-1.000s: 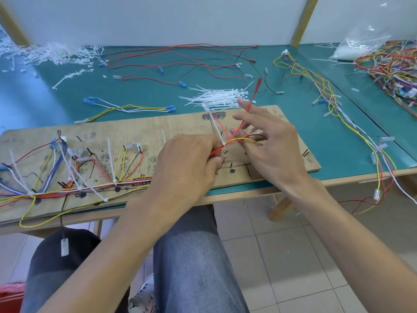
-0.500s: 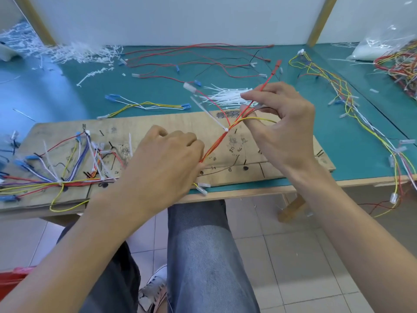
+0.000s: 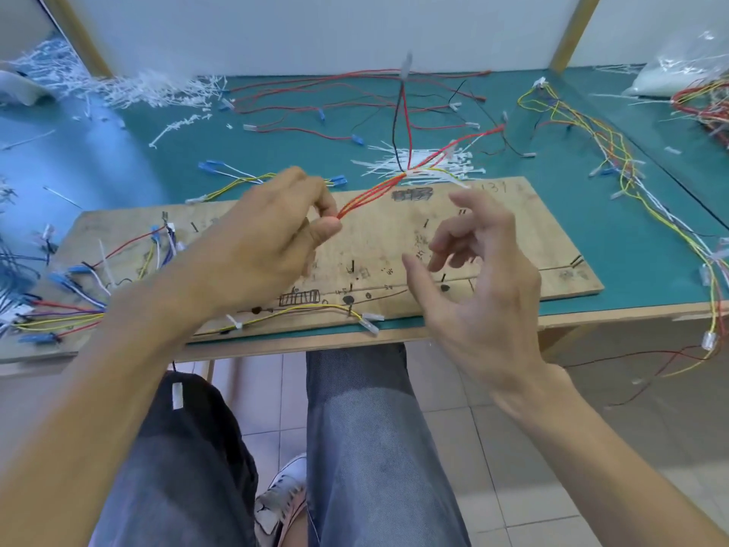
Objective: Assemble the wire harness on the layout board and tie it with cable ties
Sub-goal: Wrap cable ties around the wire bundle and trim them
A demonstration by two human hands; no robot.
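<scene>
Holding: in the head view, the left grip (image 3: 272, 246) pinches a wire bundle (image 3: 371, 196) of red and orange strands between thumb and forefinger, above the board.
Right grip: the right grip (image 3: 481, 298) is wide, its fingers spread and half bent, with nothing in it. It hovers to the right of the left grip and is apart from the bundle.
Bundle: it runs from the left grip away and to the right, up to a white cable tie (image 3: 411, 174). There the strands fan out, a red and black pair rising to a blurred white connector (image 3: 406, 67).
Board: the wooden layout board (image 3: 520, 234) lies on the green desk (image 3: 631, 234) under both grips, marked with black pen lines.
Left of the left grip: laid wires (image 3: 79, 298) in blue, red, yellow and white lie on the board.
Nearer than the left grip: a yellow wire (image 3: 307, 308) lies along the board's near edge.
Beyond the grips: a pile of white ties (image 3: 374, 167) lies on the desk just past the board, with loose red wires (image 3: 315, 108) farther off.
Right of the right grip: a long yellow and red harness (image 3: 615, 159) trails over the desk and hangs off its near edge.
Far left: a heap of white scraps (image 3: 118, 86).
Below the grips: legs in jeans (image 3: 367, 428).
</scene>
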